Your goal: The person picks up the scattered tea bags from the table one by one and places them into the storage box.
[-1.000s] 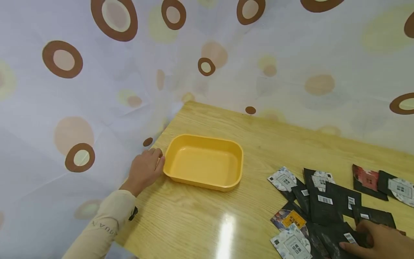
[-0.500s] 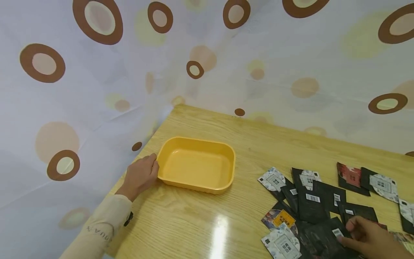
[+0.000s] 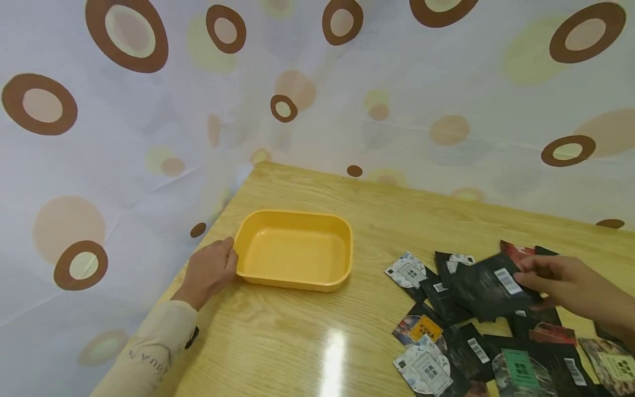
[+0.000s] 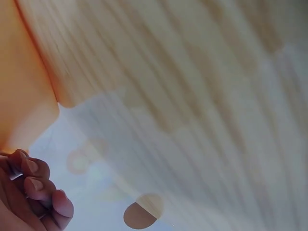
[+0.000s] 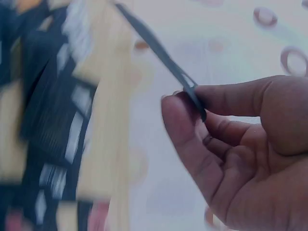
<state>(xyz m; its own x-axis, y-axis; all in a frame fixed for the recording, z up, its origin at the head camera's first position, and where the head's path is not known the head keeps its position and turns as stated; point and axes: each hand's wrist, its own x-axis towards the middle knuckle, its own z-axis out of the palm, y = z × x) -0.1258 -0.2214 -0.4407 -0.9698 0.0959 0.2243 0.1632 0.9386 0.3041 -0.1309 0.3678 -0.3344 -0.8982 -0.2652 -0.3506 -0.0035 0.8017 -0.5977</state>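
A yellow plastic tray [image 3: 292, 255] stands on the wooden table with nothing in it. My left hand [image 3: 205, 270] holds its left rim in the head view; in the left wrist view the curled fingers [image 4: 41, 185] meet the orange-looking tray wall [image 4: 24, 82]. My right hand [image 3: 570, 284] pinches the corner of a flat black sachet [image 3: 488, 292] with a white barcode label, lifted above the pile. In the right wrist view that sachet [image 5: 159, 50] appears edge-on between thumb and fingertips. Beneath it lie several overlapping black sachets, among them one with an orange label [image 3: 424, 329].
A sachet with a white patterned front [image 3: 428, 370] and one with a green label [image 3: 523, 369] lie at the near right. Red-fronted sachets [image 3: 518, 251] lie farther back. Patterned cloth [image 3: 397, 82] hangs behind and left of the table [image 3: 288, 342].
My right hand has lifted a black sachet from the pile and moved it up and away. My left hand has closed on the tray's rim. The head view has shifted to the right.
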